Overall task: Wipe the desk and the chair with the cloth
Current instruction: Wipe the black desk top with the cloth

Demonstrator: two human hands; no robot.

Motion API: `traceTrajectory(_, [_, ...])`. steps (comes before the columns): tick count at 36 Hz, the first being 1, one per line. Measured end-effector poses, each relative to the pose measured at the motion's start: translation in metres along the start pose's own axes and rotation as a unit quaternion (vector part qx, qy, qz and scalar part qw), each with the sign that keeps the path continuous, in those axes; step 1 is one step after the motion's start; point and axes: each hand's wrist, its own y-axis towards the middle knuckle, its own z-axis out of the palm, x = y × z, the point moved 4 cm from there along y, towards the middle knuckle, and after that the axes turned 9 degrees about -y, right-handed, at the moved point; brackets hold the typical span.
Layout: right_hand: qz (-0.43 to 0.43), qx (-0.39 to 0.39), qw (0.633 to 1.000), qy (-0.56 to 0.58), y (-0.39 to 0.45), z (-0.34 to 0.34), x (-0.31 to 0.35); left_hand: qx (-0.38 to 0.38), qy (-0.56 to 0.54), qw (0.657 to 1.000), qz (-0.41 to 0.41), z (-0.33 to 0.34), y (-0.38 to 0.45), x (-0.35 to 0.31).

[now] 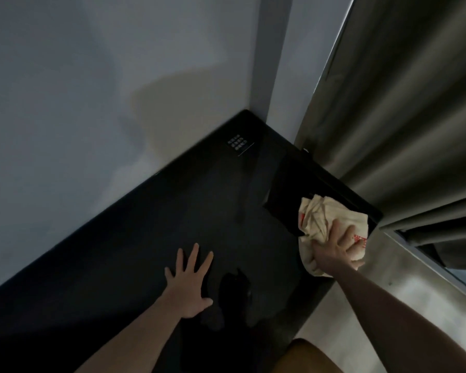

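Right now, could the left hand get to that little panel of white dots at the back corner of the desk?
Probably yes. The left hand lies flat on the desk, and only bare dark surface shows between it and the panel, though it looks like a long stretch.

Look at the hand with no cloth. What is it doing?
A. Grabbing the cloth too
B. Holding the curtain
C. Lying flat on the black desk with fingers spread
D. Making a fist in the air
C: the left hand lies flat with spread fingers on the black desk, while the right hand presses the cream cloth near the desk's far right end.
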Motion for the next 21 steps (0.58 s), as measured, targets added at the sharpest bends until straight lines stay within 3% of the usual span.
traceTrajectory(10, [0.017,-0.031,0.999,-0.003,0.036,-0.028,-0.004,-0.002,0.011,1.000,0.012,-0.002,0.005,0.004])
traceTrajectory(21, [-0.045,-0.027,0.998,-0.028,-0.098,0.075,-0.003,0.016,-0.003,1.000,0.004,0.039,-0.069,0.039])
